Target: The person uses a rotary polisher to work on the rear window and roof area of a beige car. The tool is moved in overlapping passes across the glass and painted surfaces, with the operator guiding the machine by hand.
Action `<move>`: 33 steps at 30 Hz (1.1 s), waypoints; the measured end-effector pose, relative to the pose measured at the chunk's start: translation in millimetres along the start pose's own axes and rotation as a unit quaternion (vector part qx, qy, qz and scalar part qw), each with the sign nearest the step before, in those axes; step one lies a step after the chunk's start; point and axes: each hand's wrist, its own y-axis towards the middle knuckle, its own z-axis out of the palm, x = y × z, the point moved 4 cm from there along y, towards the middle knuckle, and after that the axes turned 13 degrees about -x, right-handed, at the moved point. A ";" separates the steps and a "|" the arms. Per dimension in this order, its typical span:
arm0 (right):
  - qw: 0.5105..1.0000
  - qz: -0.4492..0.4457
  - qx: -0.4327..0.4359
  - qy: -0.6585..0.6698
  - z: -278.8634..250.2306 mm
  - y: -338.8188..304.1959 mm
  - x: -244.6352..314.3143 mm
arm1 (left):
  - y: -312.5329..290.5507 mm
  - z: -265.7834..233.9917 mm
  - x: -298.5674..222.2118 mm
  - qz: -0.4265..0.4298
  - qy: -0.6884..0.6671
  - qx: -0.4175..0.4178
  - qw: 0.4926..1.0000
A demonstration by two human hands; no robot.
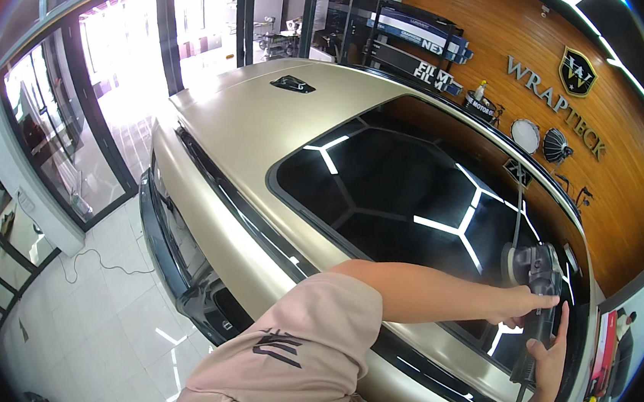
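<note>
A black power polisher (539, 323) with a round pad (508, 264) is over the dark glass roof panel (382, 188) of a gold car, near the panel's right end. My left arm reaches across the roof, and my left hand (526, 302) is closed on the polisher just behind its head. Lower down, my right hand (552, 357) wraps the rear of the body, one finger stretched along it. Whether the pad touches the glass I cannot tell. A cord leaves the tool's lower end. Bright ceiling lights reflect in the glass.
The satin gold roof (252, 107) carries a black antenna fin (293, 85) and a black roof rail (238, 201). A power cable (97, 255) lies on the pale tiled floor (103, 320). Along the wood-panelled wall (466, 5) stand boxes on a rack (419, 43) and round lamps (525, 137).
</note>
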 end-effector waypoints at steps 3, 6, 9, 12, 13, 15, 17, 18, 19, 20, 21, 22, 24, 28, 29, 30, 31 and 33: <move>0.997 -0.058 0.039 0.028 35.7 -6.6 36.2 | -16.4 -13.7 -16.8 0.097 -0.179 -0.067 0.977; 0.981 -0.012 0.078 0.178 61.5 -23.7 49.6 | -68.3 -36.3 -60.0 0.142 -0.179 -0.143 0.963; 0.975 -0.016 0.006 0.221 79.2 -48.1 36.0 | -111.4 -68.3 -94.7 0.202 -0.176 -0.132 0.954; 0.974 -0.197 0.027 -0.107 103.9 -93.7 23.8 | -166.1 -94.6 -137.7 0.296 -0.134 -0.118 0.938; 0.979 -0.122 0.053 -0.156 113.5 -111.8 24.9 | -179.3 -104.2 -146.3 0.325 -0.110 -0.127 0.931; 0.924 -0.273 0.087 -0.254 122.7 -130.7 23.5 | -206.3 -127.5 -160.8 0.340 -0.095 -0.136 0.926; 0.921 -0.278 0.056 -0.269 142.4 -136.1 31.6 | -218.7 -158.1 -163.2 0.341 -0.054 -0.203 0.916; 0.907 -0.306 0.064 -0.282 152.0 -134.7 36.9 | -227.3 -172.7 -162.8 0.342 -0.050 -0.230 0.910; 0.894 -0.329 0.071 -0.297 161.4 -134.9 39.7 | -236.3 -192.7 -156.6 0.315 -0.035 -0.246 0.916; 0.878 -0.355 0.060 -0.314 169.6 -134.0 37.5 | -238.3 -210.6 -151.7 0.309 -0.050 -0.260 0.914; 0.868 -0.356 0.066 -0.339 176.9 -136.0 42.1 | -244.6 -227.0 -146.9 0.312 -0.053 -0.272 0.909; 0.869 -0.347 0.067 -0.346 182.0 -136.5 46.4 | -247.9 -236.8 -144.2 0.324 -0.071 -0.263 0.906; 0.870 -0.339 0.068 -0.352 193.3 -138.0 55.9 | -253.4 -262.7 -135.5 0.339 -0.118 -0.265 0.895; 0.879 -0.312 0.065 -0.355 209.0 -140.4 68.3 | -264.5 -278.0 -143.4 0.324 -0.149 -0.239 0.903; 0.882 -0.308 0.051 -0.353 211.9 -141.9 65.7 | -262.3 -277.2 -143.6 0.317 -0.182 -0.231 0.902; 0.885 -0.314 0.032 -0.344 216.9 -141.0 68.8 | -266.3 -274.1 -147.6 0.314 -0.194 -0.217 0.904; 0.887 -0.314 0.014 -0.338 221.7 -143.3 70.0 | -266.5 -274.8 -148.4 0.319 -0.190 -0.217 0.903; 0.889 -0.312 -0.021 -0.335 228.6 -146.8 71.5 | -273.3 -280.4 -147.6 0.333 -0.179 -0.229 0.897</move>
